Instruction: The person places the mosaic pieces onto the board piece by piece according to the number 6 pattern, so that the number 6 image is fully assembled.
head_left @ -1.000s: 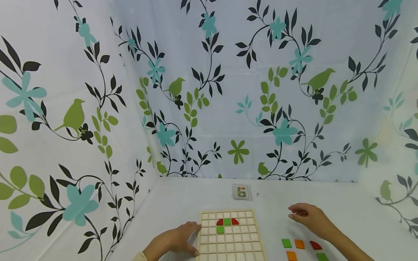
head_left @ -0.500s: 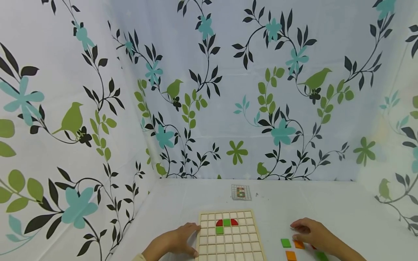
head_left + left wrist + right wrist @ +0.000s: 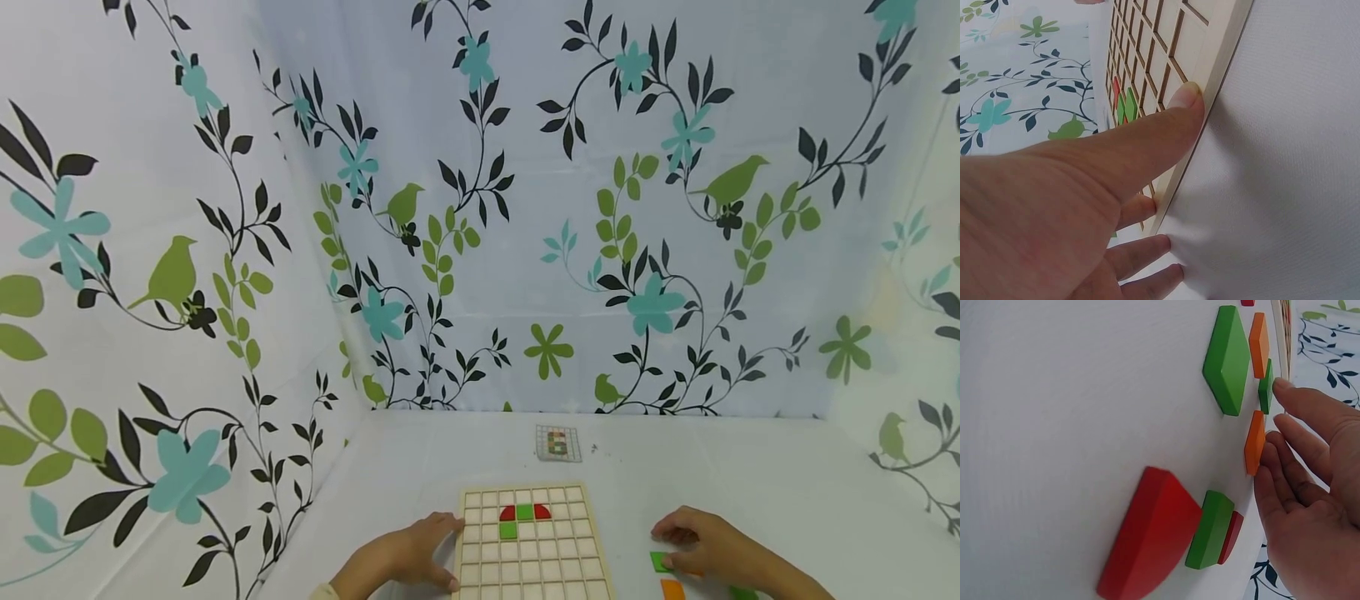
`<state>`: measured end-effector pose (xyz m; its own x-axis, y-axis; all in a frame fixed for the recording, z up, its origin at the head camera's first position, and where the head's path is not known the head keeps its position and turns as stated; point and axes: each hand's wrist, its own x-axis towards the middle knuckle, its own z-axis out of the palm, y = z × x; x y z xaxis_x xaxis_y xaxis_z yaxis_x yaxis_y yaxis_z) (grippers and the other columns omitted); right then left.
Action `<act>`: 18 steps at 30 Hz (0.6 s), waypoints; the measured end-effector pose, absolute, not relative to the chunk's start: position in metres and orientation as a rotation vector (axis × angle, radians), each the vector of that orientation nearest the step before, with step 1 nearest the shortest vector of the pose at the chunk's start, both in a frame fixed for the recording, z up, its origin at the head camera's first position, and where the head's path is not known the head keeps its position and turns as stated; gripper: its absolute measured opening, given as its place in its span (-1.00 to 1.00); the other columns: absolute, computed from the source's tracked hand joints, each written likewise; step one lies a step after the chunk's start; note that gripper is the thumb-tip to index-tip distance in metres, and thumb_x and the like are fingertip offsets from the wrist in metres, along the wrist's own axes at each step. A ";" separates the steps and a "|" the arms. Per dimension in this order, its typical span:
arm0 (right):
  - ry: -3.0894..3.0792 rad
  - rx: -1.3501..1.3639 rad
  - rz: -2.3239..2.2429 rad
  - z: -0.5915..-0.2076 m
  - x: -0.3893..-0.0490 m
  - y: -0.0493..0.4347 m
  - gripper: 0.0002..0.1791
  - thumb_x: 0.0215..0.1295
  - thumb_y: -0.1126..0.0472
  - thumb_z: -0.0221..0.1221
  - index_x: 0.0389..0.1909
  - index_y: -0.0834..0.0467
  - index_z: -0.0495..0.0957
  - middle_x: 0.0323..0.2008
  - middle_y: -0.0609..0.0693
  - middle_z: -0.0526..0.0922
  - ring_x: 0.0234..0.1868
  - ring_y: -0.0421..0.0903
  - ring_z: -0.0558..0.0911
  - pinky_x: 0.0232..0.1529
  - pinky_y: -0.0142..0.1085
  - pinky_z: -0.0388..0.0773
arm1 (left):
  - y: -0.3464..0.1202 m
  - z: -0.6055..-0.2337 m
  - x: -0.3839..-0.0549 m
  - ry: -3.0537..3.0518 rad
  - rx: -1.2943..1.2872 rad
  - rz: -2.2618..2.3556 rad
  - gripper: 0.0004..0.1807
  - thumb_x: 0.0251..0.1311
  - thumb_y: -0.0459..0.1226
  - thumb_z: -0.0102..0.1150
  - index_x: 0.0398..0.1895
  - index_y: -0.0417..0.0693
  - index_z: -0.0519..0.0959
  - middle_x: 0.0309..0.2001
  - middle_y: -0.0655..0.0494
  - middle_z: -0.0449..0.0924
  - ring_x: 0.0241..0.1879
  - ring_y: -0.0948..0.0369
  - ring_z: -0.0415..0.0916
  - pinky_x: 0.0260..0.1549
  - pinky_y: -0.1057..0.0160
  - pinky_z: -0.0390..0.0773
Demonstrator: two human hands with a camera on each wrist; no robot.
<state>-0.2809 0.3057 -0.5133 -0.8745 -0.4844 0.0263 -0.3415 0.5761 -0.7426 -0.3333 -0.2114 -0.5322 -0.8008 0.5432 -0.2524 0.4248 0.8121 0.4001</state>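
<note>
My left hand (image 3: 412,550) rests at the left edge of a wooden grid board (image 3: 470,550); its thumb (image 3: 1188,100) presses the rim and the other fingers lie along the side. On the board sit two green square tiles (image 3: 525,512) and two red curved tiles (image 3: 542,512). To the right of the board, my right hand (image 3: 701,546) is low over loose tiles. Its thumb tip is right at a green square tile (image 3: 1265,387), fingers loosely bent. An orange tile (image 3: 1255,444) lies just under the fingers, partly covered by the hand in the head view.
More loose tiles lie near the right hand: an orange one (image 3: 672,590), a large-looking green one (image 3: 1227,362) and a red curved one (image 3: 1150,534). Behind the board lies a card (image 3: 558,443) with a printed coloured grid pattern. A patterned curtain (image 3: 480,250) encloses the white table.
My right hand has come down toward the loose tiles, then shifted slightly left, bringing the thumb from the orange tile to the green square tile. The left hand has stayed at the board's edge.
</note>
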 end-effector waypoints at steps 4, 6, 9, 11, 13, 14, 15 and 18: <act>2.583 -0.737 -1.217 -0.512 -0.277 0.309 -0.65 0.33 0.16 0.44 0.05 0.21 0.65 0.01 0.03 0.67 -0.09 -0.40 0.58 -0.03 -0.50 0.59 | -0.225 -0.568 -0.360 2.633 0.750 0.489 0.04 0.00 0.34 0.51 0.56 0.35 0.30 0.57 0.02 0.28 0.57 -0.06 0.23 0.43 -0.21 0.39; 2.537 -0.738 -1.254 -0.511 -0.276 0.310 -0.65 0.34 0.19 0.42 0.06 0.23 0.64 0.01 0.05 0.67 -0.08 -0.42 0.58 -0.03 -0.52 0.58 | -0.231 -0.581 -0.371 2.632 0.778 0.496 0.06 -0.06 0.38 0.51 0.54 0.40 0.31 0.56 0.06 0.30 0.56 -0.04 0.25 0.40 -0.21 0.42; 2.459 -0.742 -1.310 -0.511 -0.275 0.311 -0.64 0.35 0.23 0.40 0.08 0.28 0.62 0.04 0.10 0.67 -0.05 -0.41 0.60 -0.02 -0.54 0.58 | -0.230 -0.578 -0.368 2.638 0.800 0.486 0.04 -0.03 0.34 0.52 0.54 0.36 0.32 0.54 0.05 0.32 0.53 -0.04 0.28 0.36 -0.20 0.46; 2.420 -0.748 -1.331 -0.511 -0.275 0.311 -0.65 0.37 0.26 0.39 0.08 0.31 0.61 0.05 0.14 0.68 -0.03 -0.41 0.62 -0.02 -0.56 0.57 | -0.220 -0.555 -0.351 2.641 0.762 0.478 0.02 0.04 0.26 0.53 0.56 0.24 0.32 0.54 -0.01 0.31 0.54 -0.08 0.27 0.38 -0.22 0.44; 2.402 -0.740 -1.344 -0.512 -0.276 0.311 -0.67 0.36 0.27 0.39 0.07 0.31 0.61 0.05 0.16 0.68 -0.03 -0.39 0.63 -0.03 -0.57 0.57 | -0.206 -0.519 -0.325 2.647 0.711 0.480 -0.05 0.13 0.10 0.56 0.54 0.08 0.34 0.53 -0.08 0.32 0.53 -0.12 0.27 0.39 -0.23 0.42; 2.401 -0.740 -1.342 -0.513 -0.276 0.311 -0.68 0.37 0.28 0.38 0.06 0.30 0.61 0.05 0.15 0.67 -0.03 -0.39 0.63 -0.02 -0.58 0.56 | -0.205 -0.516 -0.322 2.646 0.703 0.486 -0.05 0.13 0.11 0.56 0.54 0.09 0.34 0.53 -0.08 0.32 0.53 -0.12 0.27 0.40 -0.24 0.42; 2.405 -0.750 -1.339 -0.513 -0.276 0.310 -0.70 0.37 0.29 0.38 0.05 0.29 0.62 0.03 0.14 0.68 -0.04 -0.38 0.63 -0.02 -0.58 0.56 | -0.201 -0.506 -0.315 2.642 0.676 0.494 -0.07 0.14 0.05 0.58 0.54 0.05 0.35 0.53 -0.10 0.32 0.53 -0.15 0.26 0.41 -0.27 0.39; 2.413 -0.737 -1.335 -0.515 -0.277 0.309 -0.74 0.36 0.30 0.37 0.01 0.26 0.64 0.00 0.09 0.66 -0.06 -0.36 0.62 -0.02 -0.58 0.57 | -0.203 -0.509 -0.317 2.641 0.697 0.491 -0.07 0.14 0.08 0.56 0.53 0.08 0.36 0.52 -0.08 0.33 0.53 -0.13 0.27 0.40 -0.25 0.40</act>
